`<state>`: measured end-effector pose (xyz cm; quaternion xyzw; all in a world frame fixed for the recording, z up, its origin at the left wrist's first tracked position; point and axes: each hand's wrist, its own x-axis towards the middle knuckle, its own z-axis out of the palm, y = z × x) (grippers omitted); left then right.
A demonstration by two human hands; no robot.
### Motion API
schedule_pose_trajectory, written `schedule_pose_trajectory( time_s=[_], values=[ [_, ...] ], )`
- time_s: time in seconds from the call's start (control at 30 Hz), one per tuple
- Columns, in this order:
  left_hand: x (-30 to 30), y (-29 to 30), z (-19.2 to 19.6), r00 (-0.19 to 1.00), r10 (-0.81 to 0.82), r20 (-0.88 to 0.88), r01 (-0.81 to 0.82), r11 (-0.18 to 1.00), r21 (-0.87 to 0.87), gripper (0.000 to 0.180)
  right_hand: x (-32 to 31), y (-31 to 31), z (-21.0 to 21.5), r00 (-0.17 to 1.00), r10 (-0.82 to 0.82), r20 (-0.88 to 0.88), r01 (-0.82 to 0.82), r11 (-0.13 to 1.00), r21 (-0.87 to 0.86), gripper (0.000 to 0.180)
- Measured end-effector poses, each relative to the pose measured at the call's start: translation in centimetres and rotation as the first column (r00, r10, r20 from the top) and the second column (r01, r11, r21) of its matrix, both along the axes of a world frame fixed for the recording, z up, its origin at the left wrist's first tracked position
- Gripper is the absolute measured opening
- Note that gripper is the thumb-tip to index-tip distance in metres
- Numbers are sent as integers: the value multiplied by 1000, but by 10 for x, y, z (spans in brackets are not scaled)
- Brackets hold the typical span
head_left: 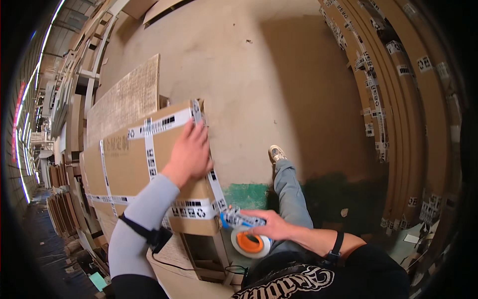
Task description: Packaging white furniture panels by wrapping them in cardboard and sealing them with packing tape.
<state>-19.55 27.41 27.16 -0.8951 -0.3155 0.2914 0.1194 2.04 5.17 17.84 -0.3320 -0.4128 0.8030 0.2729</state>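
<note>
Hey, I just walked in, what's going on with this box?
A person has their left hand on the right end of a cardboard box. Their right hand holds a tape dispenser with an orange-cored roll at the box's near right corner. Printed white tape already crosses the box.

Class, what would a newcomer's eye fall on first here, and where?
Probably the big cardboard box, left of centre, banded with white tape, the left hand lying on it. Next, the orange-cored tape roll, low in the middle at the right hand. Then the green patch of floor, right of the box.
</note>
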Motion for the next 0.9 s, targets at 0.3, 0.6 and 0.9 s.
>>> schedule_pose_trajectory(
  time_s=[0.3, 0.6, 0.9],
  values=[
    [-22, -216, -6, 975, 151, 160, -109, 963, -245, 47, -68, -110, -27, 963, 267, -48, -266, 964, 27, 60],
    [-113, -222, -9, 585, 694, 420, -746, 664, -57, 57, -112, -39, -53, 797, 530, -289, -603, 669, -435, 51],
    [-22, -230, 17, -885, 426, 187, -130, 159, -979, 42, 39, 201, 96, 605, 787, 122, -796, 598, 94, 64]
  ],
)
